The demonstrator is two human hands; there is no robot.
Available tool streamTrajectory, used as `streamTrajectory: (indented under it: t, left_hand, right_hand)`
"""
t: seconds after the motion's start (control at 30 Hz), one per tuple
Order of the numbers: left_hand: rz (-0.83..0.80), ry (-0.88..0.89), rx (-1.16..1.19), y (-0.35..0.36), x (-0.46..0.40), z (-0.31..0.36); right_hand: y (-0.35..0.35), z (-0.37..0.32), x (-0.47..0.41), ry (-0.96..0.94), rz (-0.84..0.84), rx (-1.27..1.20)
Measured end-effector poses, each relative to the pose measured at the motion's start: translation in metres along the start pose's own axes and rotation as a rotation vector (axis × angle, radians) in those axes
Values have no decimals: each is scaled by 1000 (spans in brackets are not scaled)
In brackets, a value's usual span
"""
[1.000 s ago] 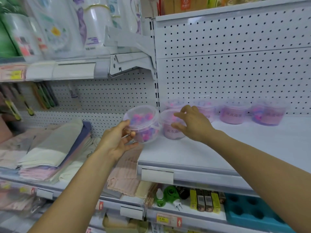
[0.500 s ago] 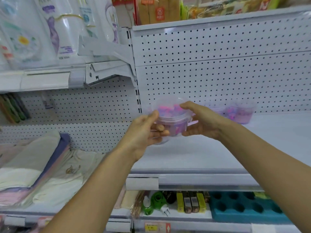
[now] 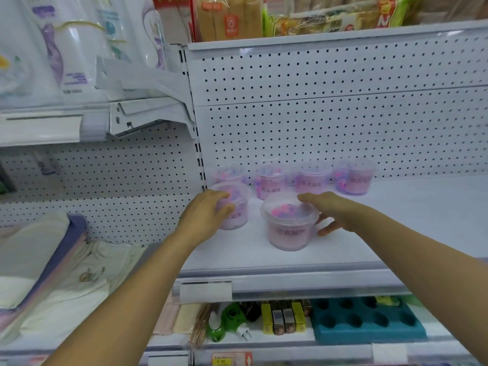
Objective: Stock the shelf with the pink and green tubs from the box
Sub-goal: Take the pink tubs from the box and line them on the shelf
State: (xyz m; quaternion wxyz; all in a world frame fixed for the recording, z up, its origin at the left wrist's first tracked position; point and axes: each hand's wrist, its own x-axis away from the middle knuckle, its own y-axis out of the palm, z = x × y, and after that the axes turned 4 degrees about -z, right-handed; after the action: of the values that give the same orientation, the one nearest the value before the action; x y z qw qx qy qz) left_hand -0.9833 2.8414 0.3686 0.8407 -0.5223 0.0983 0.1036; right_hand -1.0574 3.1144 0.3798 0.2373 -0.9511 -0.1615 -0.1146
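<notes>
**Six pink tubs on the shelf, front row just begun**

I count six pink tubs standing on the white shelf (image 3: pixel 396 233). Four form a back row against the pegboard panel (image 3: pixel 330 122): back-row tub one (image 3: pixel 227 174), tub two (image 3: pixel 270 182), tub three (image 3: pixel 311 178) and tub four (image 3: pixel 355 178). Two stand in front: the front-left tub (image 3: pixel 236 207) near the shelf's left upright, and the front-centre tub (image 3: pixel 289 224) just beside it, apart from it.

My left hand (image 3: pixel 206 215) wraps around the front-left tub, fingers curled on its lid and side. My right hand (image 3: pixel 332 212) lies open over the rim of the front-centre tub, thumb spread below; it touches but does not appear to clamp.

I judge the task partly done: the right half of the shelf is bare and takes many more tubs. No green tub is visible, and the box is out of view, so I cannot tell how much stock is left.

Surroundings: folded cloths (image 3: pixel 47 260) on the neighbouring bay to the left, a teal moulded tray (image 3: pixel 367 320) and small yellow boxes (image 3: pixel 266 317) on the shelf below, packaged goods (image 3: pixel 229 19) above. Nothing stands in the way on the bare stretch of shelf.
</notes>
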Motion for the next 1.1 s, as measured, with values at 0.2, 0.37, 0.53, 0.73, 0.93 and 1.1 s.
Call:
streamTrajectory:
  t: [0.2,0.37,0.53,0.73,0.93,1.1]
  left_hand:
    - [49,70,-105,2,0,-5]
    - [160,81,-177,9,-1,-8]
    - [170,55,-161,11,-6,-7]
    - [165,48,-191,13,-9,-6]
    - [122,77,-296,12,-10,-5]
    - [305,251,-302,22,14,24]
  right_hand:
    - [9,-1,34,-461,319,508]
    - [32,3,43,-588,330,946]
    - [25,5,6,-582,305,822]
    - [25,0,-18,-604,274,785]
    - [28,2,-9,-570,278,951]
    - [25,24,24,-662,493,979]
